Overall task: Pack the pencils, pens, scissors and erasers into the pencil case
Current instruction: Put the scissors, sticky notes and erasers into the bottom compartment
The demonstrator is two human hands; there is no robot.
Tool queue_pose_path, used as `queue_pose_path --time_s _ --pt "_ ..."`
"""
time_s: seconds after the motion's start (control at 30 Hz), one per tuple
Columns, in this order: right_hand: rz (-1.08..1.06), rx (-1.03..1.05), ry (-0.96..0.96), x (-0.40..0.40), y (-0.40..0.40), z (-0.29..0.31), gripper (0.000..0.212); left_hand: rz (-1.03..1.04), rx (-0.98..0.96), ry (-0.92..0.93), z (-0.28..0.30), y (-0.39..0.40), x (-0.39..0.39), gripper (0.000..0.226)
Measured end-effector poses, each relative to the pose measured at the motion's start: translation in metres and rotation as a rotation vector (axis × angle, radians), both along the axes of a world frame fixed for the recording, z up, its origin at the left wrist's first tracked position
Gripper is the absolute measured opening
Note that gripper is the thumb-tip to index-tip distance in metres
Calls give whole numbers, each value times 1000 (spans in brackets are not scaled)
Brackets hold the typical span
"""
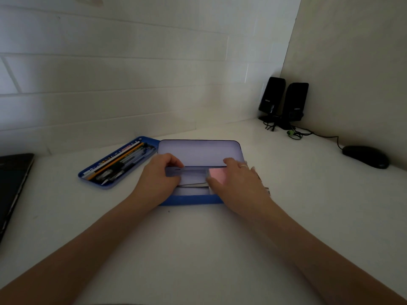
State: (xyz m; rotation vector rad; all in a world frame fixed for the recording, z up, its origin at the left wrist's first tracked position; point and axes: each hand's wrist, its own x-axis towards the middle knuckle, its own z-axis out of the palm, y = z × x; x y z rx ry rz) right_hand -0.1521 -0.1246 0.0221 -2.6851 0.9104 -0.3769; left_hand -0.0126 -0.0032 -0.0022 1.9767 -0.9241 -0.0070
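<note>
Desk (198,249) is carrying everything; pencil case (199,150) is lying open at centre, lid (198,151) tipped to the far side, blue near wall (189,200) facing the person.

Blue tray (119,164) is sitting just left of the case, apart from it, still loaded with pencils and pens (119,165). Judged: the bulk of packing is not yet done.

Left hand (157,179) is being curled over the left end of the case, thumb and fingers pinching a thin pale strip (176,171) along the hinge line. Right hand (237,183) is being pressed over a pink eraser (217,175) at the case's right end; its grip is blurred, so clamped or just resting cannot be told. A thin dark item (193,184) is lying in the base; scissors or pen cannot be told.

Risks, judged:
- Lid is being left unsupported; a knock from either hand could drop it on the fingers.
- Eraser is being seated at the rim; it could be popped out onto the desk.
- Tray is lying close to the left forearm; a sweep could scatter its contents.

Speakers (284,102) and mouse (365,156) far right, well apart.
</note>
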Motion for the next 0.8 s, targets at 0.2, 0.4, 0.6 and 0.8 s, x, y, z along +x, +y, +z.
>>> queue_pose_path --time_s 0.2,0.4,0.6,0.8 --pt "-77 -131 315 4 4 -5 74 0 6 -14 0 0 -1 23" --pt "-83 -91 366 5 -4 -4 69 -3 0 -3 2 0 -3 22" --pt "-65 297 54 -1 -33 9 57 1 -69 42 3 -1 -3 19" --pt "19 266 -52 -19 -74 17 59 20 -77 52 2 -2 -2 14"
